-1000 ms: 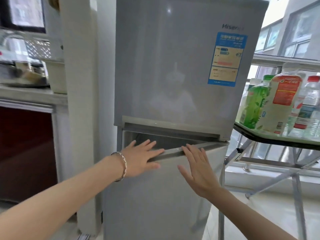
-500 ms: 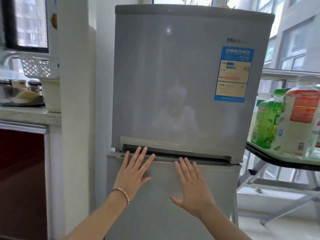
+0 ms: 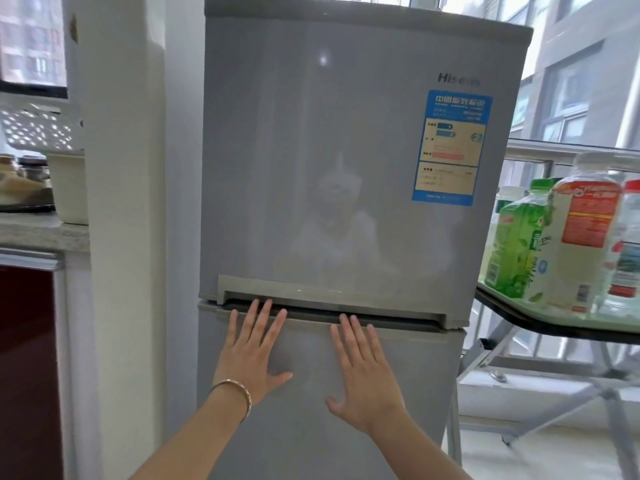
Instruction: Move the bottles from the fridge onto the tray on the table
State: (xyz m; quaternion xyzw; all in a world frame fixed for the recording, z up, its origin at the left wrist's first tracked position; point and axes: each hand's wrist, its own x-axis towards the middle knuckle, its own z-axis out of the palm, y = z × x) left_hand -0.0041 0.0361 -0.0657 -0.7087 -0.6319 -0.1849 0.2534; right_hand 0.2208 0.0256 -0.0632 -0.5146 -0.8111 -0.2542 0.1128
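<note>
A grey two-door fridge (image 3: pixel 329 150) fills the middle of the view, both doors shut. My left hand (image 3: pixel 251 351) and my right hand (image 3: pixel 363 372) lie flat on the top of the lower door (image 3: pixel 311 427), fingers spread, holding nothing. On the right, several bottles stand on a glass table (image 3: pixel 554 325): a green one (image 3: pixel 512 244), a large white one with an orange label (image 3: pixel 571 244), and a clear red-labelled one (image 3: pixel 627 251) cut by the frame edge. I cannot make out a tray under them.
A white pillar (image 3: pixel 124 202) stands close on the fridge's left. Beyond it, a stone counter (image 3: pixel 38 232) carries a cream container (image 3: pixel 69 187) and a white perforated basket (image 3: pixel 34 128). Metal table legs (image 3: pixel 540 386) cross below the glass top.
The lower fridge door was ajar a second ago and is now shut under both palms. My view has risen and moved closer to the fridge.
</note>
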